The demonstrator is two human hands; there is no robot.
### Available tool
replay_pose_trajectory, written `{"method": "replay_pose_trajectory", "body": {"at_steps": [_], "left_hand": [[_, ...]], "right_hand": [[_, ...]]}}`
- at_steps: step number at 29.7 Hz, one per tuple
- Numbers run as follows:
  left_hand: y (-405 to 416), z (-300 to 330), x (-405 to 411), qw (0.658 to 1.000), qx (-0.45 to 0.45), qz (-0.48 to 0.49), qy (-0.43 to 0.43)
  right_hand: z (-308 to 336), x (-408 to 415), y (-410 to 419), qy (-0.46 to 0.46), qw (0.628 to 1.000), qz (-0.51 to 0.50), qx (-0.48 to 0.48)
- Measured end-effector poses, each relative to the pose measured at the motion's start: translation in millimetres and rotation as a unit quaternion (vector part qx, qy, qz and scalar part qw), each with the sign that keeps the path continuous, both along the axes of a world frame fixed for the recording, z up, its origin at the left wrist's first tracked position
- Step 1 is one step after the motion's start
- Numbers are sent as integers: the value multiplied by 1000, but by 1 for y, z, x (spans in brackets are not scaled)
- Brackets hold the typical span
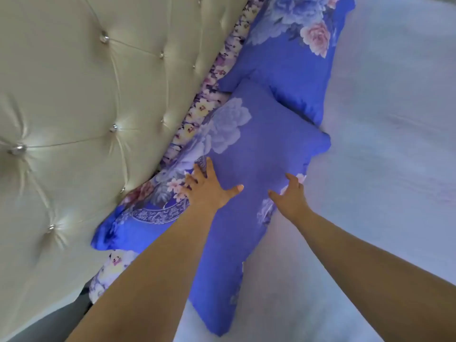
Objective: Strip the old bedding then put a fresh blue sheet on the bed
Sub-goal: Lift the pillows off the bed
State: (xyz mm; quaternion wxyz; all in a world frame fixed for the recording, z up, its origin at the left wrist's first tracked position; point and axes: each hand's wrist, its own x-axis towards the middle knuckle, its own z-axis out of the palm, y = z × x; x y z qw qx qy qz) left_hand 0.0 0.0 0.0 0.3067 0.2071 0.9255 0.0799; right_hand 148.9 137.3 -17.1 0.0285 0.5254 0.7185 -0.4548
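Bedding in blue floral print fills the middle of the head view, and the account runs from the left edge across. At far left stands the cream tufted headboard (81, 114), its buttons glinting, slanting from lower left up to upper right. Just beside it, wedged along its lower edge, runs a strip of purple and white flowered fabric (197, 112), following the same diagonal. Next comes the near pillow (249, 154), blue with pale peonies; its long axis runs from the lower left by the headboard up toward the upper right, and one corner points right, out over the bed. A long flap of its blue cover (222, 280) trails down toward the bottom of the picture. The left hand (209, 188) lies flat on the pillow's printed end, fingers straight and spread, thumb out to the right, pressing rather than gripping. The right hand (291, 196) rests at the pillow's right edge with fingers spread and loosely bent; whether the fingertips pinch the cloth cannot be told. Both forearms reach up from the bottom of the frame. Beyond, a second pillow (291, 58) in the same print lies on the same diagonal, its near corner overlapping the first. To the right spreads the pale sheet (385, 156) covering the mattress, blurred and softly wrinkled.
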Motion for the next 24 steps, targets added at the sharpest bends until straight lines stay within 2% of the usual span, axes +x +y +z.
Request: {"method": "replay_pose_trajectory", "body": {"at_steps": [4, 8, 11, 14, 17, 20, 24], "left_hand": [[22, -39, -7, 989, -139, -3, -44], [46, -86, -8, 978, -205, -30, 6], [63, -117, -15, 966, -250, -53, 48], [78, -142, -20, 956, -274, -65, 82], [88, -157, -27, 947, -303, -79, 69], [91, -169, -36, 946, -305, -85, 69], [87, -177, -40, 954, -280, -86, 68]], "right_hand": [[-28, -25, 65, 5, 998, -3, 58], [-53, -58, 130, -11, 992, -22, 123], [-70, -80, 190, -20, 984, -79, 160], [-88, -94, 246, -7, 984, -135, 115], [-110, -106, 283, -6, 985, -165, 46], [-128, -119, 296, 27, 975, -220, -14], [-140, -129, 298, 26, 972, -230, -50]]}}
